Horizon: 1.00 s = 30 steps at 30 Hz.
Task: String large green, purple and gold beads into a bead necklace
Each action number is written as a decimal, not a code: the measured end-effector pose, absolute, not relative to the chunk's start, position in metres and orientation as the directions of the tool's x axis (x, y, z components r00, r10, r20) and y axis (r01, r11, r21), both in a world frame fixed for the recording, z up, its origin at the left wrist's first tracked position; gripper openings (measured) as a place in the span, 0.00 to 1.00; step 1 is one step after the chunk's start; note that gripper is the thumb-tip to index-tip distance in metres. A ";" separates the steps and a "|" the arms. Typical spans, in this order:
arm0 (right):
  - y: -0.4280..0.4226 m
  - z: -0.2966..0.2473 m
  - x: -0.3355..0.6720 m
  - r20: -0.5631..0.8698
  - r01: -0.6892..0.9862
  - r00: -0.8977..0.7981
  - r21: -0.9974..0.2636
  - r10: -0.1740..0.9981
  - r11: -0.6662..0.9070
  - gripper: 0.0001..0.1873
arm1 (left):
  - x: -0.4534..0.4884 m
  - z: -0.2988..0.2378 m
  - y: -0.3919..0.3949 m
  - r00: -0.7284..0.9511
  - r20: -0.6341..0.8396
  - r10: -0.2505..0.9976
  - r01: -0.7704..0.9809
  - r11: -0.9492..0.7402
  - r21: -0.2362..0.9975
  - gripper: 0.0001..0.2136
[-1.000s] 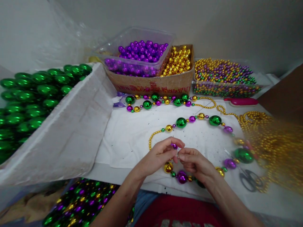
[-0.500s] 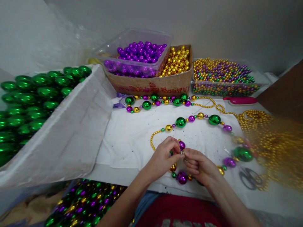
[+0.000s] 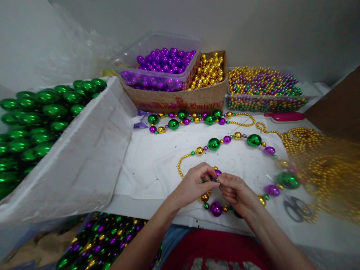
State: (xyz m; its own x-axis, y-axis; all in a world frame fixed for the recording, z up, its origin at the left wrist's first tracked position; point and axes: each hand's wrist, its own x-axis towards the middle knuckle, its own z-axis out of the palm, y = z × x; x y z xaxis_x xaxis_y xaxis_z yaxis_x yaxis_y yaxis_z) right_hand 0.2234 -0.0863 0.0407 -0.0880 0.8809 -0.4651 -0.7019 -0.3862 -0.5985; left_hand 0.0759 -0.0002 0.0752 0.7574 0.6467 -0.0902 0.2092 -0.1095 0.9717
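My left hand (image 3: 195, 183) and my right hand (image 3: 236, 192) meet fingertip to fingertip above the white cloth (image 3: 152, 165). Both are closed in a pinch at one part of a bead necklace (image 3: 216, 209); the small piece between the fingertips is too fine to make out. A purple bead (image 3: 218, 172) shows just behind the fingers. The necklace loops around the hands with large green, purple and gold beads, plus a gold small-bead section (image 3: 180, 165) at the left. My right hand and forearm hide part of its near side.
A foam box of green beads (image 3: 54, 110) stands left. Behind are a purple bead tub (image 3: 168, 80), a gold bead carton (image 3: 180, 101) and a mixed bead tub (image 3: 264, 103). Scissors (image 3: 295, 210), gold strands (image 3: 303, 142) and a pink-handled tool (image 3: 288, 117) lie right; another necklace (image 3: 173, 124) lies behind.
The view has shifted slightly. My hands stay pinched together in the same place, with the fingertips moved a little, and a dark thin bit now shows between them.
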 end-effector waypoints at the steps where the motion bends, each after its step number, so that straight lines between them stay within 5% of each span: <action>1: -0.086 0.041 0.223 -0.466 -0.698 -0.081 -0.605 0.881 -0.383 0.14 | 0.078 0.074 -0.001 0.747 -0.040 0.664 0.204 -0.172 0.964 0.04; 12: -0.087 0.043 0.217 -0.414 -0.544 0.135 -0.790 0.900 -0.282 0.13 | 0.075 0.074 0.005 0.759 -0.250 0.601 0.163 0.195 0.967 0.09; 16: -0.093 0.045 0.211 -0.134 0.017 0.365 -0.988 0.921 -0.151 0.09 | 0.079 0.072 0.004 0.747 -0.256 0.613 0.133 0.239 0.962 0.11; 19: -0.097 0.043 0.210 0.159 0.498 0.351 -0.866 0.923 -0.040 0.07 | 0.081 0.068 0.003 0.745 -0.267 0.611 0.115 0.277 0.954 0.12; 22: -0.100 0.035 0.212 0.419 0.770 0.211 -0.628 0.883 0.114 0.10 | 0.082 0.066 0.002 0.753 -0.266 0.602 0.100 0.295 0.950 0.12; 26: -0.100 0.024 0.217 0.573 0.903 -0.005 -0.349 0.819 0.250 0.13 | 0.082 0.066 0.001 0.748 -0.269 0.608 0.094 0.303 0.948 0.12; 30: -0.100 0.020 0.223 0.553 0.920 -0.122 -0.249 0.824 0.303 0.14 | 0.081 0.064 0.002 0.735 -0.289 0.614 0.108 0.314 0.943 0.13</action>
